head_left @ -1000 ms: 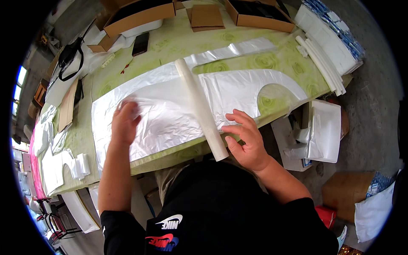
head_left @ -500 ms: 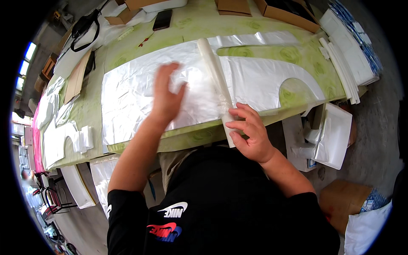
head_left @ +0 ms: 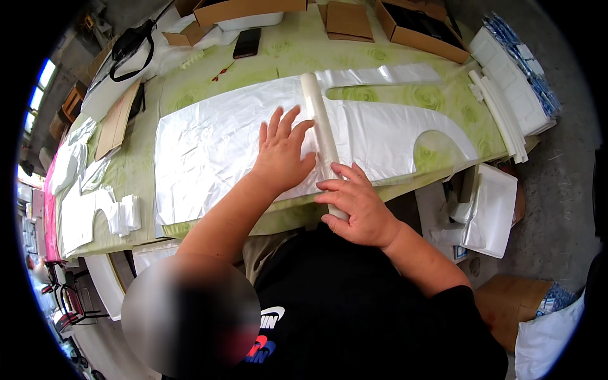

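Observation:
A thin white plastic apron [head_left: 221, 139] with curved cut-outs lies spread across the table, its strap end to the right. Across it rests a whitish roll [head_left: 320, 114], its near end jutting past the table edge toward me. My left hand [head_left: 282, 152] hovers or rests over the sheet just left of the roll, fingers spread, fingertips close to the roll; contact cannot be made out. Over the roll's near part lies my right hand [head_left: 361, 202], fingers apart and stretched across it, thumb by the near end. A blurred patch covers my left upper arm.
The green-patterned tablecloth [head_left: 285, 50] carries a dark phone [head_left: 247, 43], cardboard boxes [head_left: 421, 28] at the back, and white tubes [head_left: 500, 117] at right. Folded white plastic pieces [head_left: 123, 215] lie at left. A white bin [head_left: 494, 212] stands below the right edge.
My left hand has moved right, closer to the roll, with its fingers spread. The roll's near end has swung slightly left, and my right hand has shifted left with it.

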`<state>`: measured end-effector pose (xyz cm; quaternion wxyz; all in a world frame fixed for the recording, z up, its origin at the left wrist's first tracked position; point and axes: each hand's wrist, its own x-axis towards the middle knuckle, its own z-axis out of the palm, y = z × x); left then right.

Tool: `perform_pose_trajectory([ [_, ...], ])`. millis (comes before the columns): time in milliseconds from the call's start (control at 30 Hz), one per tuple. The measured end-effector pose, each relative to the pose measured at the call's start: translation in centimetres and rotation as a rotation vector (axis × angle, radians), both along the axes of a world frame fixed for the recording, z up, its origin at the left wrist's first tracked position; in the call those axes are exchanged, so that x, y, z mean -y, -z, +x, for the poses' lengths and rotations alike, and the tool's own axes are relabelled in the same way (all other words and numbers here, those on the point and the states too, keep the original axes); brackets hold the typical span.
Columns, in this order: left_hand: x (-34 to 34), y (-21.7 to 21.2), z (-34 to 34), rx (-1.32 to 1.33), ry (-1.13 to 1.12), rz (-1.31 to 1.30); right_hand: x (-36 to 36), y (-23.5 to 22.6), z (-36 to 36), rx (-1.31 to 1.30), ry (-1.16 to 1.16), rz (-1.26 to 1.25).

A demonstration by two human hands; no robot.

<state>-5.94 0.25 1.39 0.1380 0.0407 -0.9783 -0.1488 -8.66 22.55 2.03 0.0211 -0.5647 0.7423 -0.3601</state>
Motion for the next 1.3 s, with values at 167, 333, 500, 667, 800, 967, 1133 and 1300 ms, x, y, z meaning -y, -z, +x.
perform_pose_trajectory([
  [167,0.6,0.2,-1.1,-0.026,0.314,0.112,0.6,-0.4,0.2,0.000,-0.001,0.002],
  [333,2.2,-0.1,-0.7,-0.289,0.301,0.190,1.2,0.9,-1.0,-0.044,0.170,-0.182],
  [500,3.1,1.0,1.9,-0.174,0.261,0.243,5.4,3.1,-5.0,-0.114,0.141,-0.092],
  [667,4.2,2.1,2.4,-0.259,0.309,0.336,14.2,5.7,-11.5,-0.203,0.149,-0.079],
  [800,4.2,2.1,3.2,-0.213,0.259,0.348,17.7,3.3,-18.0,-0.083,0.405,0.439],
  [967,3.7,1.9,2.7,-0.233,0.279,0.377,7.1,4.0,-33.3,0.301,1.063,0.234],
  [1133,3.8,1.7,3.0,-0.198,0.247,0.376,-8.0,-0.2,-39.1,0.148,1.242,0.224],
  [1300,4.0,1.9,3.0,-0.185,0.246,0.339,-3.7,1.6,-30.2,-0.370,0.772,0.056],
])
